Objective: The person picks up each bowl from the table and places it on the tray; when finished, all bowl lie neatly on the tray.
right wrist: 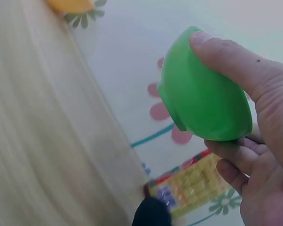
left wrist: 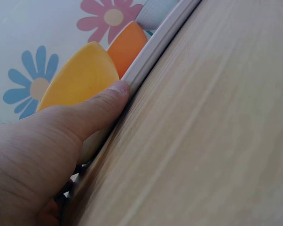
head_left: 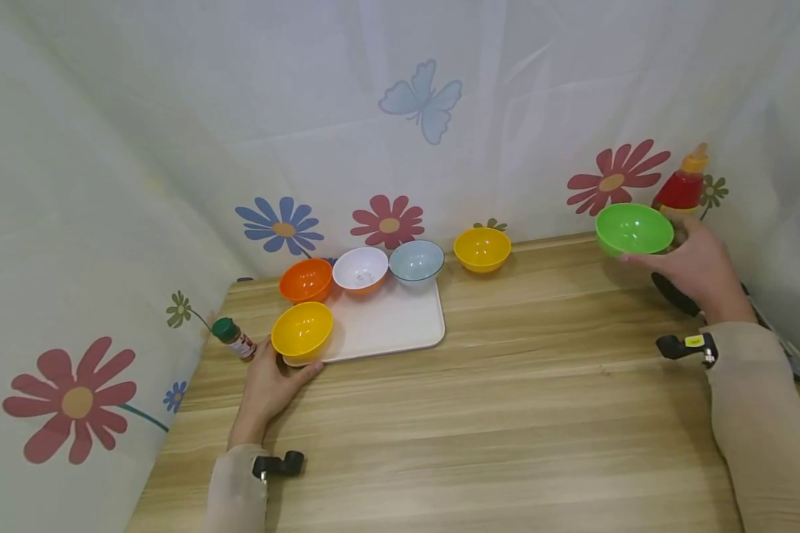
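From the head view, the right hand [head_left: 696, 263] holds a green bowl [head_left: 634, 228] lifted above the far right part of the wooden table [head_left: 507, 414], thumb on the near rim and fingers curled under its side. Behind it stands a red sauce bottle [head_left: 681, 186]; its label cannot be read. The left hand [head_left: 270, 381] grips a yellow bowl [head_left: 302, 331] at the near left corner of the white tray [head_left: 390, 322], beside a green-capped spice jar [head_left: 233, 337] whose label print is too small to read. 4 more bowls line the tray's far edge and beyond.

In the left wrist view, the thumb [left wrist: 101, 110] presses the yellow bowl's side next to the tray's rim.

In the right wrist view, the thumb [right wrist: 226, 56] and curled fingers pinch the tilted green bowl, clear of the table.
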The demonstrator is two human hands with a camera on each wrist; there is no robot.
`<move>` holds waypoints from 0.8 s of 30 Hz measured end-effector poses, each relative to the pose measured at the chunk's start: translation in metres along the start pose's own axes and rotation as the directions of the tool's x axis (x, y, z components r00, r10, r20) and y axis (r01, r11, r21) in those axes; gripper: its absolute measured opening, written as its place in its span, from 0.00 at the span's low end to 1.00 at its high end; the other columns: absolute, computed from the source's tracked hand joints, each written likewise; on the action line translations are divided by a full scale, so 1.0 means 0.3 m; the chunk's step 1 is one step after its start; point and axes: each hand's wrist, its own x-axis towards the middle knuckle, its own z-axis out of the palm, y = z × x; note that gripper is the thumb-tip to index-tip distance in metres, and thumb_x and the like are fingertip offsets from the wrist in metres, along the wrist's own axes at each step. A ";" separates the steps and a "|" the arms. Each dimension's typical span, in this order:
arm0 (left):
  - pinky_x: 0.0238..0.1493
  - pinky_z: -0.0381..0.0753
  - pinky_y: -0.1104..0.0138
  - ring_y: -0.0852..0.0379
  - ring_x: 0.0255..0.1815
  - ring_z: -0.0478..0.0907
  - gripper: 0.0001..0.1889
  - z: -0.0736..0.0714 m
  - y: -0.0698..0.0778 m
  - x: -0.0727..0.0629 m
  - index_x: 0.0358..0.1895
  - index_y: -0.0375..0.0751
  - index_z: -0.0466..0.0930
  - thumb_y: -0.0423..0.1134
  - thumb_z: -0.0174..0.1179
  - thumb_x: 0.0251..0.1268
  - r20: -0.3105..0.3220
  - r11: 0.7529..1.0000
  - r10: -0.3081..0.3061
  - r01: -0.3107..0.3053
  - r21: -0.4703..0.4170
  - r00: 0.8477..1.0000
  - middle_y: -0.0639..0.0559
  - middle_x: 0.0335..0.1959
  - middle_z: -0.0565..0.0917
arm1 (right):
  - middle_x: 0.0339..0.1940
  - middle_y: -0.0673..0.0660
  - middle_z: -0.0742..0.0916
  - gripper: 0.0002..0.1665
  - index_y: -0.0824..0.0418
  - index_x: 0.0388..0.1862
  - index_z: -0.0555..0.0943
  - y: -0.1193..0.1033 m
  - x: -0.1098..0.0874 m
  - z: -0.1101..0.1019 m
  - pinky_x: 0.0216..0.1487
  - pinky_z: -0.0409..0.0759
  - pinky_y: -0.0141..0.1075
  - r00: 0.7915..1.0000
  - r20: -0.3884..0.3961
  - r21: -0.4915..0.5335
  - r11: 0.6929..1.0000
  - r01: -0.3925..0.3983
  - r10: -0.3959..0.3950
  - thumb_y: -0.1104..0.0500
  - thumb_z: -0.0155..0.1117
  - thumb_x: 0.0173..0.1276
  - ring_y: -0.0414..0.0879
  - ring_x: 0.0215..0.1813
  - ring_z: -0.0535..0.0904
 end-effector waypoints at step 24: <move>0.88 0.55 0.34 0.28 0.86 0.60 0.63 -0.001 0.006 -0.001 0.90 0.36 0.54 0.67 0.78 0.65 -0.003 1.000 -0.007 0.007 0.001 1.000 0.30 0.87 0.61 | 0.87 0.63 0.70 0.66 0.58 0.92 0.57 -0.279 0.008 0.188 0.83 0.72 0.62 0.978 0.074 0.219 0.960 0.177 -0.197 0.44 0.88 0.66 0.62 0.85 0.70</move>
